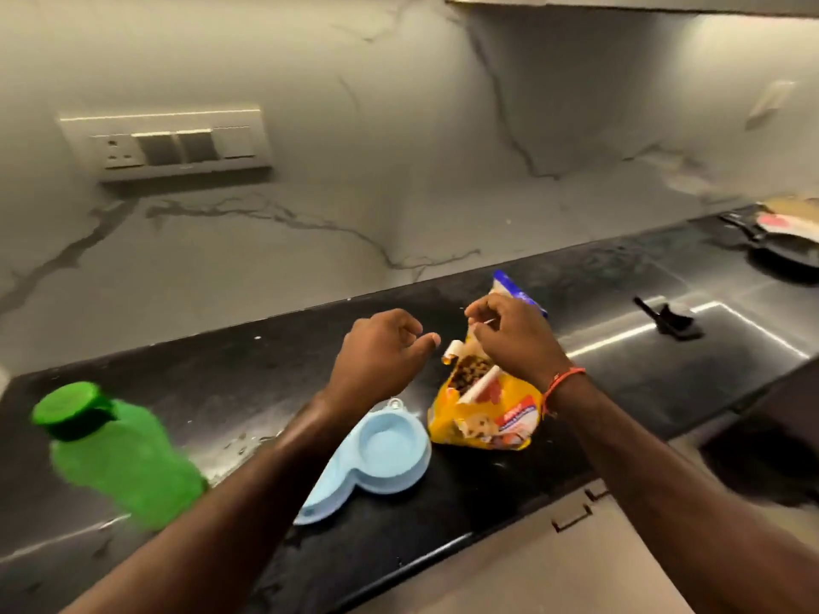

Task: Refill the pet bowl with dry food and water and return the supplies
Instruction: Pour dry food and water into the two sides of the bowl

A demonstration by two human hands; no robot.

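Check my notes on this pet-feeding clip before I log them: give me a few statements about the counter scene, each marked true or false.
1. The yellow food bag is open, kibble showing. True.
2. The green bottle has its cap off. False: the cap is on.
3. The blue pet bowl holds kibble. False: no kibble shows in it.
4. The right hand is above the bag. True.
5. The left hand grips the bottle. False: it is apart from it.

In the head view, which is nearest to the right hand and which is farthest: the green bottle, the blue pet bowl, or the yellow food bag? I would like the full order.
From the right hand:
1. Yellow food bag, directly under the hand.
2. Blue pet bowl, lower left of it, beside the bag.
3. Green bottle, far left on the counter.
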